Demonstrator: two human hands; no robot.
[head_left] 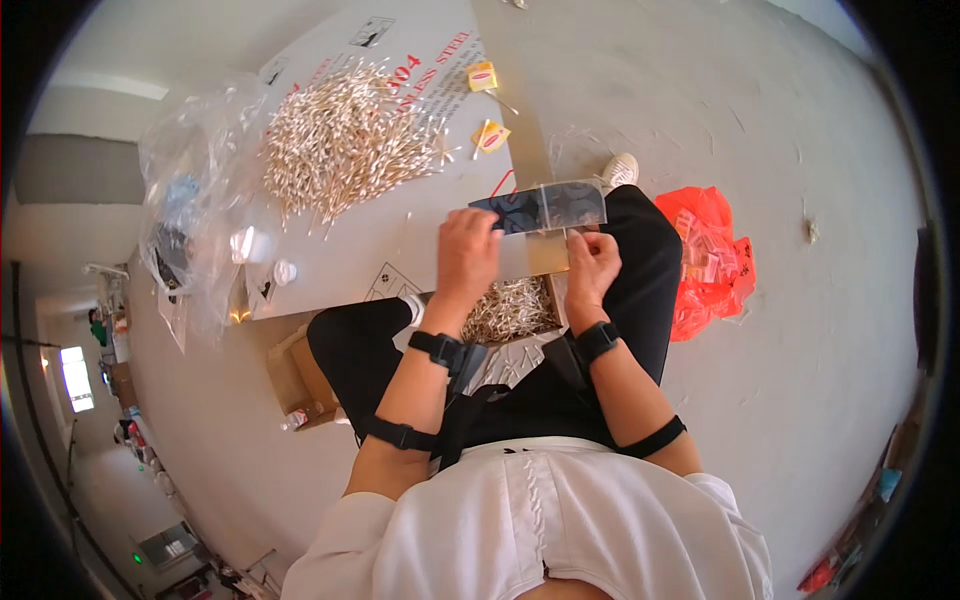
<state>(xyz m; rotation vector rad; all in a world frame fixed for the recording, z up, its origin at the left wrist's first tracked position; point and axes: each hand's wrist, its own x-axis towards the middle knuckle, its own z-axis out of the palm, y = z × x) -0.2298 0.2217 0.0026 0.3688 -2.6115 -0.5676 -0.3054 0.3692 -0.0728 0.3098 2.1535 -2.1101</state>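
A flat, clear plastic bag with a dark patterned part (545,208) stretches between my hands, above the table's right edge. My left hand (468,258) has its fingers curled at the bag's left end, seeming to grip it. Just under the bag's right half, my right hand (592,262) is pinched closed; what sits between its fingertips is too small to make out. Below both hands, an open box of loose cotton swabs (512,308) rests between my legs. Many more swabs form a big pile (345,140) on the table.
Two small yellow packets (481,76) lie on the pale table (420,215), swabs beside them. A clear plastic sack (195,190) and a small white container (285,271) are at left. A red bag (705,262) lies on the floor at right; a cardboard box (300,375) stands below the table.
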